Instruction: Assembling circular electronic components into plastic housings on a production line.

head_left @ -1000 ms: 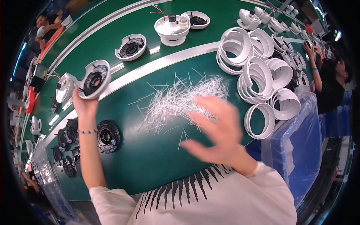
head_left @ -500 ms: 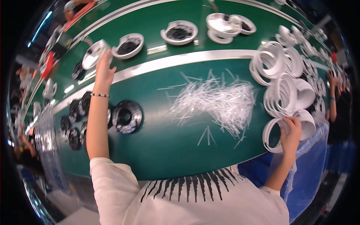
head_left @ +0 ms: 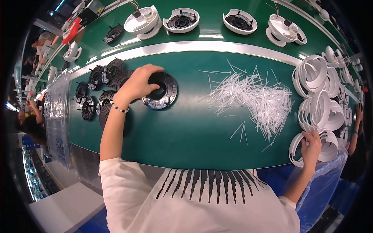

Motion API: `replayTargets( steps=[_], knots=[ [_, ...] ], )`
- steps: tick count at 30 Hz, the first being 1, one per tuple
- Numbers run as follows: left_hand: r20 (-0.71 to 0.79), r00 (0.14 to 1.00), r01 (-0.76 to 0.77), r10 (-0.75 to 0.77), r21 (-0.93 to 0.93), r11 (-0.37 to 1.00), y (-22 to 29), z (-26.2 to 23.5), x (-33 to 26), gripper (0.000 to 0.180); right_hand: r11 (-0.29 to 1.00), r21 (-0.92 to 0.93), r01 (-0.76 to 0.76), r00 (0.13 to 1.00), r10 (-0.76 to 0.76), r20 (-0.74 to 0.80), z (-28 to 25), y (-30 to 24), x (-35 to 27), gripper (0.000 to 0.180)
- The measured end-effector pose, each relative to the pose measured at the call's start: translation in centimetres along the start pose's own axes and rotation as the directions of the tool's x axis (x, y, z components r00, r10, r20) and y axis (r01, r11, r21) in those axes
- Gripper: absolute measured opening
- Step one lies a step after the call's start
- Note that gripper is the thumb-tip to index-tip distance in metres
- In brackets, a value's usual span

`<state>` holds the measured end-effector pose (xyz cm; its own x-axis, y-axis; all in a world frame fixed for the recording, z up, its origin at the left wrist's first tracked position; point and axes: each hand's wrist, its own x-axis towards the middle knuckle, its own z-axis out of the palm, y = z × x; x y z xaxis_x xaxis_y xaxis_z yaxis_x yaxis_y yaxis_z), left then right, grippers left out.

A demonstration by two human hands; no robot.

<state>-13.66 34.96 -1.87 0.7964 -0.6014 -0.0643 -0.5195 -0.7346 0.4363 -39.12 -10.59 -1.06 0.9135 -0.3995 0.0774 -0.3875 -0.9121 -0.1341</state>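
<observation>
My left hand (head_left: 140, 82) is at a round black part (head_left: 168, 90) with a central hole and a circuit board along its edge. The thumb reaches toward the hole and the fingers curve over the top rim, with a gap between them. At the right, my right hand (head_left: 312, 149) pinches the edge of a white plastic ring (head_left: 294, 147) at the near end of the ring stacks. More white rings (head_left: 319, 110) stand overlapped just behind that hand.
A pile of thin white strips (head_left: 256, 101) lies mid-table. Several black round parts (head_left: 95, 77) are grouped at the left. Beyond a pale rail (head_left: 194, 46), white housings (head_left: 240, 21) sit on a green surface. Blue plastic (head_left: 322, 186) hangs at the right; other people work at both sides.
My left hand has come down from a white housing on the far surface to the black round part. The view has shifted left. My right hand stays at the white ring.
</observation>
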Motion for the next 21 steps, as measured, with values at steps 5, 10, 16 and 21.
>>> replayTargets(
  steps=[5, 10, 16, 21],
  knots=[
    [0.039, 0.994, 0.102, -0.099, -0.081, 0.991, 1.9, -1.3, -0.1, 0.033, 0.986, -0.063, 0.154, 0.98, -0.161, -0.119, -2.5, -1.6, -0.2, 0.021],
    [-0.097, 0.981, 0.081, -0.167, -0.575, 0.814, 1.8, 0.3, -0.8, 0.025, 0.974, -0.025, 0.225, 0.894, -0.217, -0.392, -7.6, -3.3, -1.8, 0.019],
    [-0.086, 0.959, -0.017, -0.269, -0.969, 0.247, 4.8, 5.2, -2.1, 0.024, 0.762, 0.612, 0.212, 0.977, -0.164, -0.134, -2.9, -12.9, 0.4, 0.017],
    [-0.045, 0.949, -0.047, -0.313, -0.999, 0.001, 6.9, 5.9, -2.2, 0.024, 0.74, 0.598, 0.307, 0.895, -0.439, 0.083, 2.5, -18.5, -0.3, 0.029]
  ],
)
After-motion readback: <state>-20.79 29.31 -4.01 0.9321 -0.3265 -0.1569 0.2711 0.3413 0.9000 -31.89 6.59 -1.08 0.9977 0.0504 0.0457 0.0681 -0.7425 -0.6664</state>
